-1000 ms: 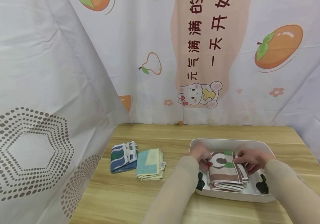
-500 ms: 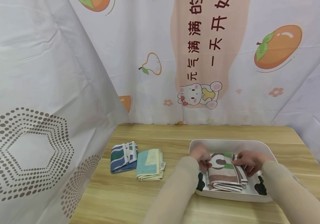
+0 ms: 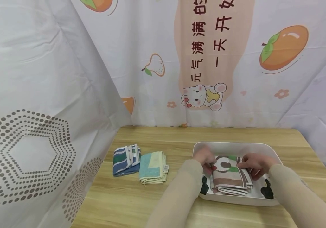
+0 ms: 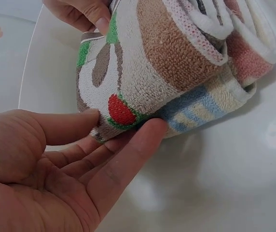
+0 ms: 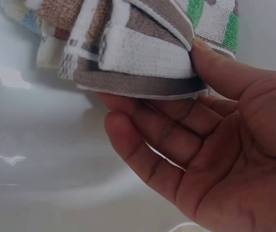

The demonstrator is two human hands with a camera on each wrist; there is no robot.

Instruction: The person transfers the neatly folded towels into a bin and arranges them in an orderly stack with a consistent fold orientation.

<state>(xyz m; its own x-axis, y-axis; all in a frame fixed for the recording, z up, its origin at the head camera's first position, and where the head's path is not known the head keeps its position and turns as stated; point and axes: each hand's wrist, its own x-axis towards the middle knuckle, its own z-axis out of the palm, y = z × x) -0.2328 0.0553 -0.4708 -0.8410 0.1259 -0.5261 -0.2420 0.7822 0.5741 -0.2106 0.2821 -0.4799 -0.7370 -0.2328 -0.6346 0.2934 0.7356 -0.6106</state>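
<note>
Light wood-grain table (image 3: 157, 134), back edge: bare strip behind glossy white rounded tray (image 3: 237, 200), easy pass.
Tray middle: nope, folded brown-white-green terry towel (image 3: 226, 177) between left hand (image 3: 204, 158) and right hand (image 3: 258, 163).
Tray side edges: left beige sleeve (image 3: 177, 193) and right beige sleeve (image 3: 302, 196) overhang.
Tray front edge: reachable between sleeves.

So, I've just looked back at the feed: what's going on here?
A person is handling a folded brown-and-white towel with a strawberry motif, inside a white tub. The left hand pinches its edge by the strawberry, and the right hand pinches the opposite edge. Blue-striped terry cloth shows beneath it. Left of the tub, a folded blue-and-green striped towel and a folded blue-and-yellow towel lie side by side on the wooden table.
</note>
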